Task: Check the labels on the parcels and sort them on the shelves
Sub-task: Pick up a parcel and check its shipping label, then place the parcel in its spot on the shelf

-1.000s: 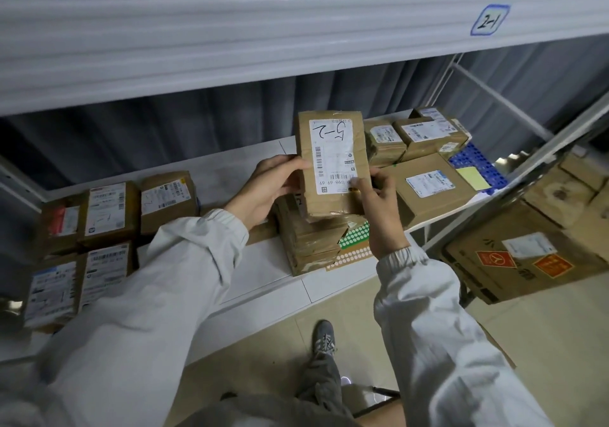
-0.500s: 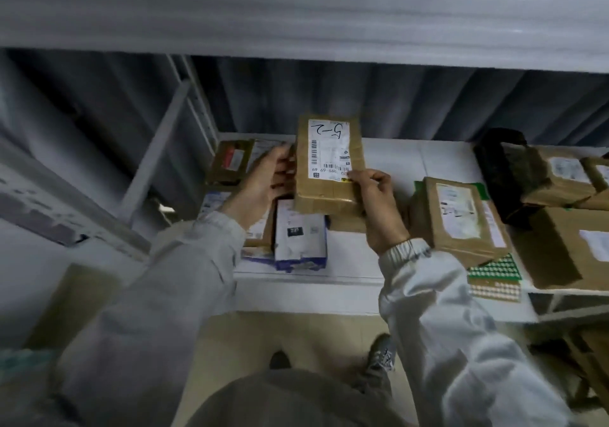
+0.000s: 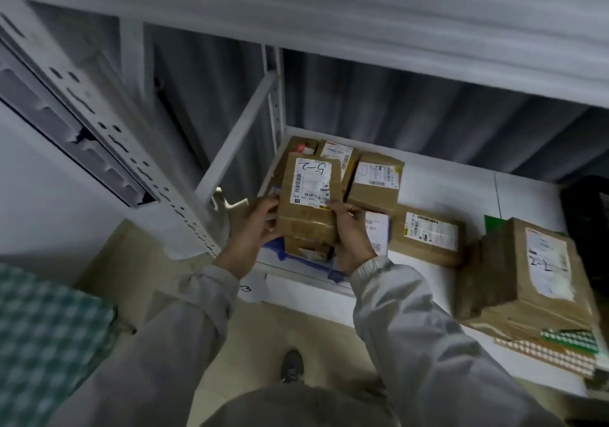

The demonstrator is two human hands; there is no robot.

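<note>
A brown cardboard parcel with a white label marked "5-2" is held between both hands at the left end of the white shelf. My left hand grips its left side and my right hand grips its right side. The parcel sits over another small parcel and a blue-edged one. Several labelled brown parcels lie around it: two behind, one to the right, another further right.
A stack of parcels marked "2-2" stands at the shelf's right front, on dotted green and beige sheets. A perforated white upright rises at left. A checked green bag and flat cardboard lie on the floor.
I have turned left along the shelf, carrying the "5-2" parcel from the middle stack to the left end, where it now comes down onto the parcels there.
</note>
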